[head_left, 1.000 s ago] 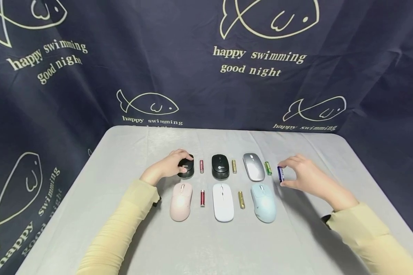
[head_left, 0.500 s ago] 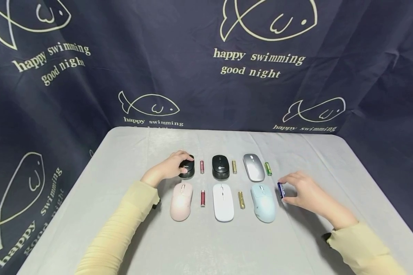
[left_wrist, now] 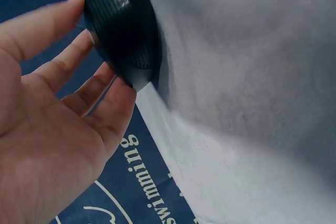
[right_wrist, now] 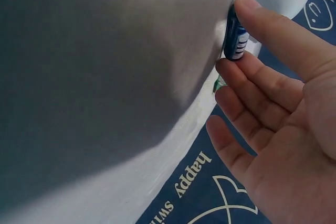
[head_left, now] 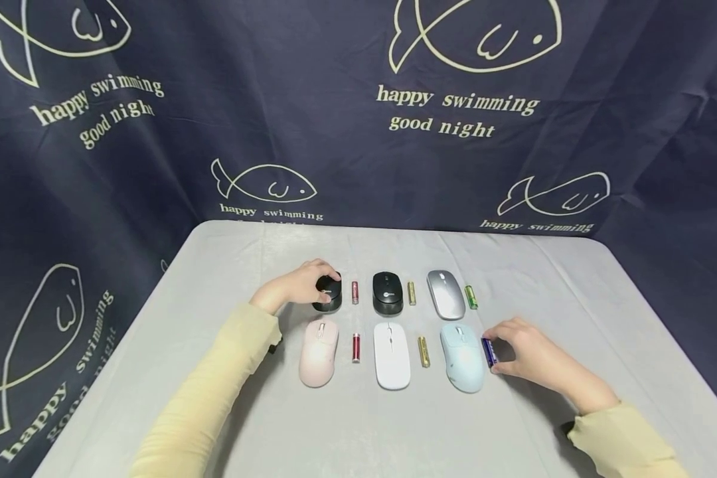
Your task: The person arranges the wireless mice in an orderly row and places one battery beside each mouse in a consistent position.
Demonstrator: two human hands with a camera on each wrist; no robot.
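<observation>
At the back left of the table, my left hand (head_left: pixel 301 282) grips a black mouse (head_left: pixel 331 290) by its sides; in the left wrist view the fingertips and thumb meet the mouse's edges. My right hand (head_left: pixel 528 352) pinches a blue battery (head_left: pixel 489 352) end to end between thumb and fingers, just right of the light blue mouse (head_left: pixel 463 358). The right wrist view shows the battery (right_wrist: pixel 235 38) at or very near the tabletop; whether it touches is hard to tell. A green battery (head_left: pixel 471 297) lies farther back, beside the grey mouse (head_left: pixel 446 295).
Another black mouse (head_left: pixel 388 293) stands in the back row, a pink mouse (head_left: pixel 318 353) and a white mouse (head_left: pixel 392 356) in the front row. Red batteries (head_left: pixel 356 348) and gold batteries (head_left: pixel 423 352) lie between them. A dark blue curtain (head_left: pixel 358 133) hangs behind the table (head_left: pixel 346 425).
My right hand has moved toward the front of the table with the blue battery, from beside the green battery to beside the light blue mouse. The left hand stays on the black mouse.
</observation>
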